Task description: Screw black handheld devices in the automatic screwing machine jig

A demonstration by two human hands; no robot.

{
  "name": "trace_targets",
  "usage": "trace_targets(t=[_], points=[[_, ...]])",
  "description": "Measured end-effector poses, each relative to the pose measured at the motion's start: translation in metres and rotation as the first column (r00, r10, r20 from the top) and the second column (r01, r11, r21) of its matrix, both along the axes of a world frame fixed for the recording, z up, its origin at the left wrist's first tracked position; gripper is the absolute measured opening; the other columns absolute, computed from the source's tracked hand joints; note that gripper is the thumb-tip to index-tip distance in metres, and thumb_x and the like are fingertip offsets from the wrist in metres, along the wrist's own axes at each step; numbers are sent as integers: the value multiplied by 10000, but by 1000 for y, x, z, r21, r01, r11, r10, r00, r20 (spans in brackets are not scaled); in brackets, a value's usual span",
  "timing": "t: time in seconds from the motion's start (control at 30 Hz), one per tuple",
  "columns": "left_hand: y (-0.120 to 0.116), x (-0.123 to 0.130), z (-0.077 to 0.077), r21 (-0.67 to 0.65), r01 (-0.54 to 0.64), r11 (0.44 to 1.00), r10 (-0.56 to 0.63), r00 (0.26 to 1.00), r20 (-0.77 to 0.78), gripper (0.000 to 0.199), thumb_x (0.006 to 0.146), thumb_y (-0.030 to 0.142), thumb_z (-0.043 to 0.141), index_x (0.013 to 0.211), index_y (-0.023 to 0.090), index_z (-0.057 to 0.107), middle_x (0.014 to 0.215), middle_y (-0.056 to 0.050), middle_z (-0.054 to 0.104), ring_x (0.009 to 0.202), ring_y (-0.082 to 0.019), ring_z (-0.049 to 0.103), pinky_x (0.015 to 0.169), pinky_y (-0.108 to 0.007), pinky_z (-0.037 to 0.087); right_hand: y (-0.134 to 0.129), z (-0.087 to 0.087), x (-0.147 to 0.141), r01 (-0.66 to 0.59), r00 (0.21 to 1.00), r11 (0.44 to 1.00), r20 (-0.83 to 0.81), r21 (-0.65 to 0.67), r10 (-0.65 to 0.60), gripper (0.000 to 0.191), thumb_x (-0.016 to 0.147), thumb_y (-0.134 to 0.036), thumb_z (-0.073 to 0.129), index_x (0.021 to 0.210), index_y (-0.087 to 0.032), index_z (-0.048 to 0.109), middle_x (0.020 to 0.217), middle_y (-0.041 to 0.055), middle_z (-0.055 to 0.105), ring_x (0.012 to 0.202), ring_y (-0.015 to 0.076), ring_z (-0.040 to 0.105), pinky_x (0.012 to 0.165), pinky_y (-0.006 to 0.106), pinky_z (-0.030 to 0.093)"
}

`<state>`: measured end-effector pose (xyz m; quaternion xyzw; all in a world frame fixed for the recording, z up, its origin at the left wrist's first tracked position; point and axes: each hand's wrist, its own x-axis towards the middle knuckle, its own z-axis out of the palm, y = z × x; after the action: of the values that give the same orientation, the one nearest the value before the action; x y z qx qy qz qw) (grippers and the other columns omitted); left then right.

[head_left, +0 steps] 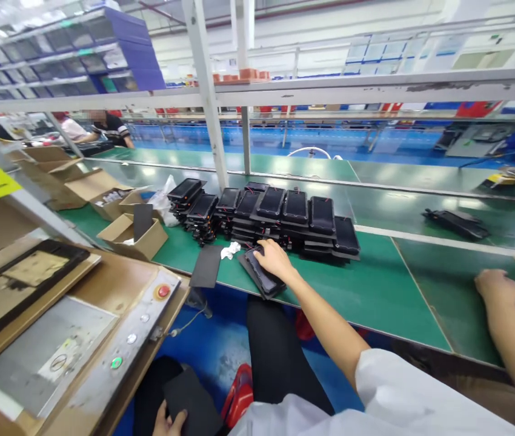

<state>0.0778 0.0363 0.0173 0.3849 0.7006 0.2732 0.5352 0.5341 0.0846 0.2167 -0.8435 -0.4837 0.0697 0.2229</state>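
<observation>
At the bottom of the head view, my left hand (169, 422) pinches a thin black rectangular sheet (194, 402) above my lap. My right hand (275, 259) has its fingers curled over the upper edge of a black flat rectangular device (263, 274), which lies tilted at the table's near edge on another dark flat piece. Just behind it stand several stacks of similar black devices (271, 203), some with short red wires. Left of my right hand lie a crumpled white tissue (230, 251) and another black sheet (206, 266).
An open cardboard box (148, 242) holds a black sheet. In front at left is a machine panel with a red button (162, 292). A co-worker's hand (498, 290) is at the right, below a lone black device (456, 223). A metal post (207, 91) rises behind the stacks.
</observation>
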Motion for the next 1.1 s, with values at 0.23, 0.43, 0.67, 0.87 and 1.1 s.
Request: trace_targets(t=[0.23, 0.43, 0.67, 0.87, 1.1], points=[[-18, 5, 23, 4, -56, 998, 54, 981, 188, 727, 687, 179, 742, 1389, 131, 562, 905, -96, 801, 965, -297, 779, 900, -382, 604, 22, 6, -5, 93, 996, 994, 10, -61, -92, 378, 919, -489, 557, 1171, -317, 780, 1150, 81, 763, 1052, 302, 704, 886, 384, 519], [-23, 5, 37, 47, -97, 994, 85, 973, 214, 649, 630, 115, 722, 1274, 137, 642, 1009, -112, 804, 1012, -283, 759, 900, -333, 582, 26, -13, 10, 129, 992, 990, -3, -58, -129, 429, 901, -517, 520, 1100, -271, 810, 1072, 147, 770, 975, 358, 710, 779, 417, 516], [-29, 4, 35, 54, -76, 996, 63, 973, 221, 666, 629, 112, 724, 1287, 148, 628, 958, -77, 807, 904, -252, 768, 815, -296, 574, 13, -17, 8, 38, 998, 999, 41, 0, -38, 444, 894, -524, 524, 1163, -268, 766, 1181, 121, 743, 1072, 367, 682, 831, 444, 523], [-28, 6, 35, 81, -50, 995, 32, 976, 215, 639, 664, 134, 680, 1298, 126, 607, 955, -95, 808, 889, -268, 774, 775, -301, 574, 30, -29, 17, -56, 998, 997, -6, 52, 56, 392, 872, -491, 560, 1077, -258, 801, 1165, 106, 761, 1067, 328, 698, 860, 408, 526], [-28, 2, 27, 140, -44, 989, 10, 971, 237, 612, 641, 103, 610, 1252, 103, 577, 893, -96, 805, 822, -268, 777, 664, -284, 556, 33, -42, 31, -76, 972, 977, -205, 199, 118, 334, 828, -441, 602, 1001, -227, 792, 1140, 88, 776, 1097, 318, 700, 968, 420, 508]])
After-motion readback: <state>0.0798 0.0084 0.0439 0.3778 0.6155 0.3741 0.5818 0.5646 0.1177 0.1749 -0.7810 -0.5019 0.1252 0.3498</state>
